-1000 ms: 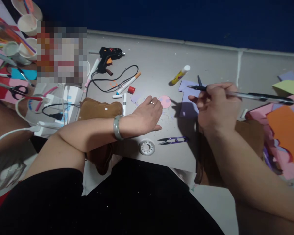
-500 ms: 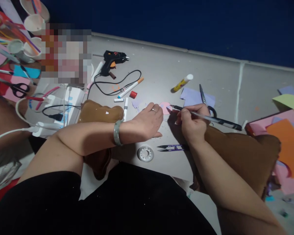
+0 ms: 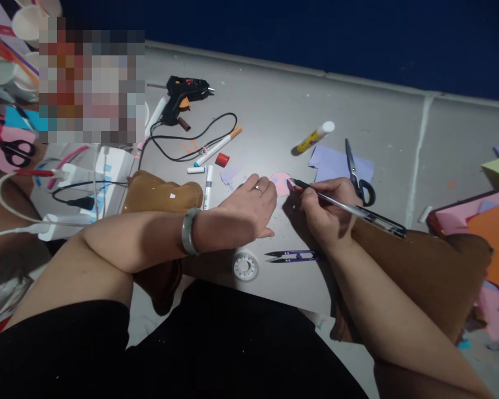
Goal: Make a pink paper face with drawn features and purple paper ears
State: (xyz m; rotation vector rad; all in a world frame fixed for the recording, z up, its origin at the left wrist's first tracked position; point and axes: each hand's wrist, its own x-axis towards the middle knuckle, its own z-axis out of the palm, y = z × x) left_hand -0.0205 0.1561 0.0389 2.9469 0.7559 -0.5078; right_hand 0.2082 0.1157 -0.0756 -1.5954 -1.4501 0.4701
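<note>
My right hand [image 3: 332, 213] grips a pen [image 3: 353, 209], its dark tip at the right side of a small pink paper circle [image 3: 280, 184]. Purple patches show on the circle. My left hand [image 3: 251, 208] rests palm down, fingers bent over the circle's left edge and thumb apart; its fingertips are partly hidden. Purple paper [image 3: 341, 162] lies beyond my right hand, with scissors [image 3: 357, 174] on it. Closer to my body are purple thread snips [image 3: 293, 256] and a white tape roll [image 3: 245, 266].
A black glue gun [image 3: 185, 91] with a looping cord lies at the back left. Around it are markers [image 3: 218, 147], a red cap [image 3: 222, 159] and a power strip [image 3: 108, 177]. A yellow glue stick [image 3: 314, 138] stands farther back. Brown cushions [image 3: 416, 271] and coloured sheets [image 3: 494, 233] flank me.
The view has shifted slightly, so the table's things sit a little apart from before. Both hands keep their places by the pink circle, and the pen tip stays at its right side.
</note>
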